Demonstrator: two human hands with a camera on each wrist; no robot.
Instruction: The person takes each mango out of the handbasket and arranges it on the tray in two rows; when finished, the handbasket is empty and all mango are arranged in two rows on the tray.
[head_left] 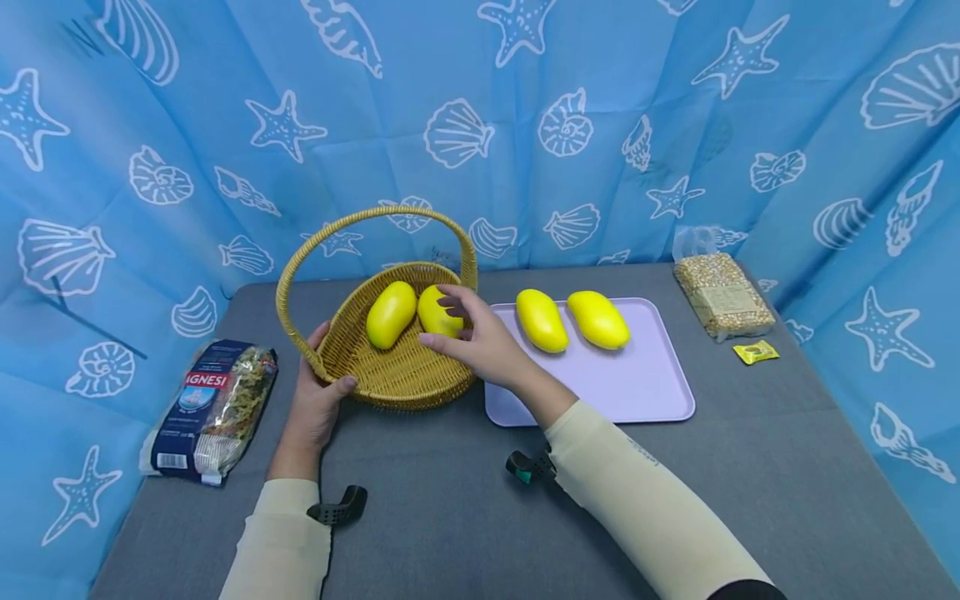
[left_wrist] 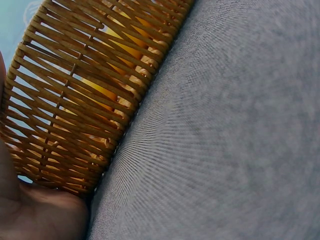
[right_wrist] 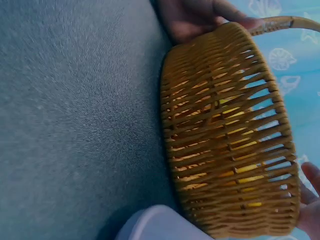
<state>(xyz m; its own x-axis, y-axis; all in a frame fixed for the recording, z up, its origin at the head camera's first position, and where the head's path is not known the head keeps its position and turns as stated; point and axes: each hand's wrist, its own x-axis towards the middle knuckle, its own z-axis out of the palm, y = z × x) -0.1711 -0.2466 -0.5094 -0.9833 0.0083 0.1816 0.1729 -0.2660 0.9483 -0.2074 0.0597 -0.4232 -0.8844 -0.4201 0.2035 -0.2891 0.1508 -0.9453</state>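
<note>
A wicker basket (head_left: 405, 379) with a tall handle holds two yellow mangoes, the left one (head_left: 392, 315) and the right one (head_left: 435, 313). My left hand (head_left: 313, 408) grips the basket's left side, thumb over the rim; in the left wrist view that hand (left_wrist: 45, 212) lies against the woven wall (left_wrist: 75, 95). Over the basket's right rim reaches my right hand (head_left: 483, 342), its fingers spread and slightly bent above the right mango, partly covering it. In the right wrist view, the right hand (right_wrist: 311, 200) shows at the basket's rim (right_wrist: 280, 110).
Right of the basket, a lilac tray (head_left: 630, 392) carries two more mangoes (head_left: 542, 321) (head_left: 598, 320) near its back edge. A pasta bag (head_left: 213, 408) lies at the left. At the back right are a bag of kernels (head_left: 723, 296) and a small yellow packet (head_left: 756, 352).
</note>
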